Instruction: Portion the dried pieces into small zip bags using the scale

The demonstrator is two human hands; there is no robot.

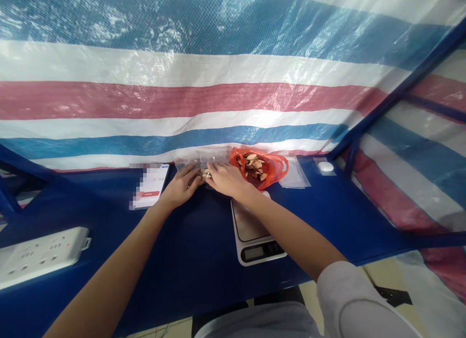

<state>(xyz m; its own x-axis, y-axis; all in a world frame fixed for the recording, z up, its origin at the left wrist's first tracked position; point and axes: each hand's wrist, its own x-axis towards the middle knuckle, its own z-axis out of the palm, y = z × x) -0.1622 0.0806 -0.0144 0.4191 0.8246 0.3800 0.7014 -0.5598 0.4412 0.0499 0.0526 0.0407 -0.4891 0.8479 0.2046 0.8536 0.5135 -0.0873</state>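
Note:
At the back of the blue table, both my hands work at a small clear plastic bag [206,174] that holds pale pieces. My left hand [182,185] grips the bag's left side with bent fingers. From the right, my right hand [228,179] has its fingers closed over the other side, which partly hides the bag. More thin clear plastic lies just behind my fingers. Close by my right hand stands an open red plastic bag [280,169] with dried slices [255,167] inside. Below my right forearm is a white kitchen scale [251,224], partly covered by the arm.
A phone [153,185] showing a timer lies left of my hands. Flat clear bags [296,173] rest beside the red bag, with a white round object [325,167] farther right. A white power strip [43,255] sits at front left. Striped sheeting [182,100] hangs behind the table [196,260].

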